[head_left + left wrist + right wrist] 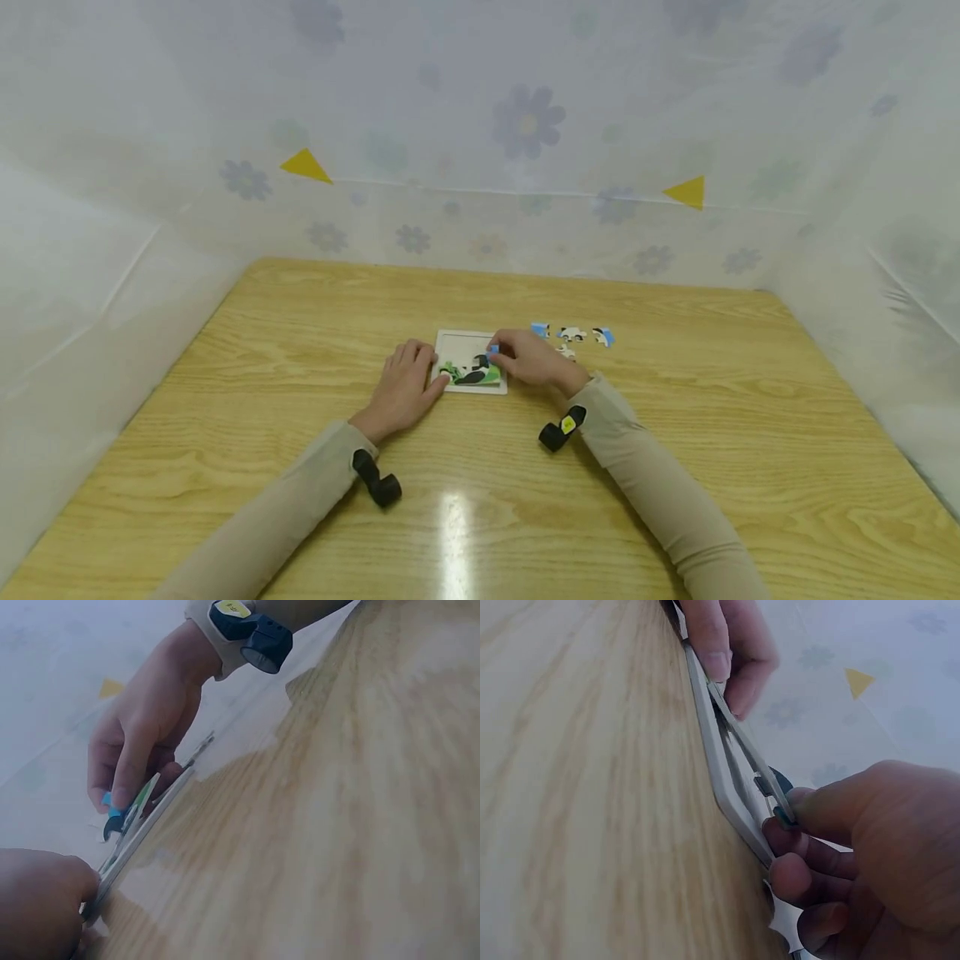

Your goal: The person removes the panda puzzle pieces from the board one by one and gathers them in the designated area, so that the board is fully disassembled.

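A white puzzle tray (459, 338) lies flat on the table. Several joined puzzle pieces (472, 375), green, black and white, fill its near part, and their right end tilts up off the tray in the right wrist view. My right hand (531, 360) pinches the raised end at a blue puzzle piece (107, 799) between thumb and index finger, the other fingers curled below. At the tray's left side, my left hand (405, 385) holds the edge with bent fingers. Its thumb (718, 664) presses at the low end of the joined pieces.
Loose puzzle pieces lie right of the tray, behind my right hand: a blue one (540, 330), a white and black one (572, 334), a blue and white one (603, 337) and a pale one (566, 352). Flowered sheeting (465, 225) walls the wooden table (480, 467).
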The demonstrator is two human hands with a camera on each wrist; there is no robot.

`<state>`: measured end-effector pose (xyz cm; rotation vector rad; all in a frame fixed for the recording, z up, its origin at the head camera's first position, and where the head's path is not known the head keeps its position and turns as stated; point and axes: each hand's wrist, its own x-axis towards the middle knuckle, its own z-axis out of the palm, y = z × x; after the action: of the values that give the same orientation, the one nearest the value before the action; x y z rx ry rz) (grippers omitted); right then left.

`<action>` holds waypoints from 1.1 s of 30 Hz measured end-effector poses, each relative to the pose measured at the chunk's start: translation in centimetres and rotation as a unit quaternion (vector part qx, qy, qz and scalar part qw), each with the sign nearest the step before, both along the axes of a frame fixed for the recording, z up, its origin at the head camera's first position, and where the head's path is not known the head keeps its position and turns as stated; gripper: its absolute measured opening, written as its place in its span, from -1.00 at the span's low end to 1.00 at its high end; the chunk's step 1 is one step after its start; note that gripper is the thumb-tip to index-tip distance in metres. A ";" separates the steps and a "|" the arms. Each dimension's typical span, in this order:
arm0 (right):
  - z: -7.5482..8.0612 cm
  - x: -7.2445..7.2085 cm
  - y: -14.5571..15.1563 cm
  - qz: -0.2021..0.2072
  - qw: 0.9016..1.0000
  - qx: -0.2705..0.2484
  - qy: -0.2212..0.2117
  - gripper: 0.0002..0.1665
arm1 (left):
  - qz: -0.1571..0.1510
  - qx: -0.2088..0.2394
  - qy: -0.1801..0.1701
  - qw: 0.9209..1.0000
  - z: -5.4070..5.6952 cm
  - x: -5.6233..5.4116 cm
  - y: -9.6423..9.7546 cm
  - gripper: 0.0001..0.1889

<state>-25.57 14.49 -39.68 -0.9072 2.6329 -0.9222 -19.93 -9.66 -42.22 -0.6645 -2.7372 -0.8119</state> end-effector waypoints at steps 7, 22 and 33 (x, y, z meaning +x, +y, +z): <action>-0.2 0.0 -0.3 0.002 1.000 -0.003 0.010 -0.86 | -0.091 -0.019 0.044 0.995 0.6 1.5 1.8 -0.66; -0.2 0.0 -0.7 0.001 1.000 -0.006 0.010 -0.85 | -0.145 -0.108 0.029 0.983 0.4 3.4 3.0 -0.52; -0.2 0.0 -0.3 -0.002 1.000 -0.005 0.022 -0.83 | -0.138 -0.127 0.039 0.981 1.0 3.6 3.4 -0.53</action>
<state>-25.54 14.23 -39.91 -0.9343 2.6704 -0.9281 -16.36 -6.25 -41.25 -1.1208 -2.7375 -0.4737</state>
